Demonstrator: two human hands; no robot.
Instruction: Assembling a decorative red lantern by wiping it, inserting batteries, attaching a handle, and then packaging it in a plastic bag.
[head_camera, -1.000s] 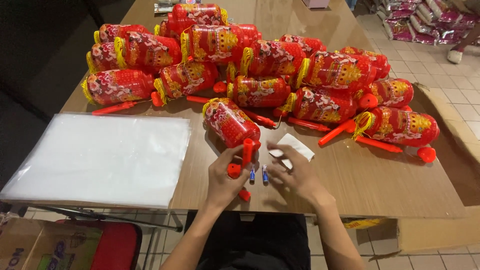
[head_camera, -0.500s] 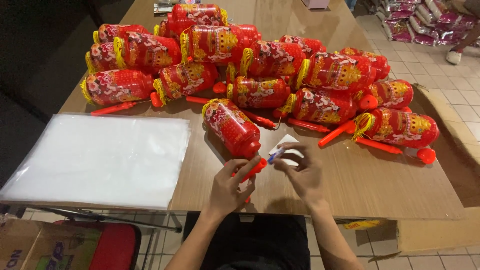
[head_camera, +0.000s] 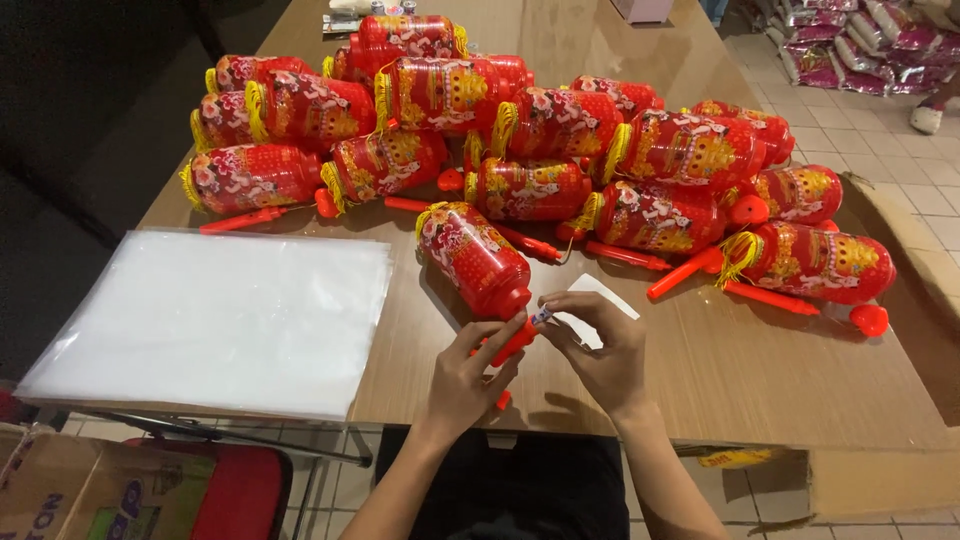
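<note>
A red lantern toy (head_camera: 478, 258) with gold trim lies on the wooden table (head_camera: 760, 380), its red handle pointing toward me. My left hand (head_camera: 470, 372) grips that handle near its end. My right hand (head_camera: 600, 345) pinches a small pale battery-like piece (head_camera: 543, 315) against the handle's tip. A small white paper (head_camera: 590, 312) lies under my right hand, partly hidden.
Many more red lanterns (head_camera: 560, 150) are heaped across the far half of the table. A stack of clear plastic bags (head_camera: 215, 320) lies at the left. A red chair (head_camera: 235, 495) and cardboard box (head_camera: 45, 490) stand below left; packaged goods (head_camera: 860, 40) sit on the tiled floor.
Both hands lifted from small pieces on the table to the lantern's handle. My right hand picked up one small piece and brought it to the handle's tip.
</note>
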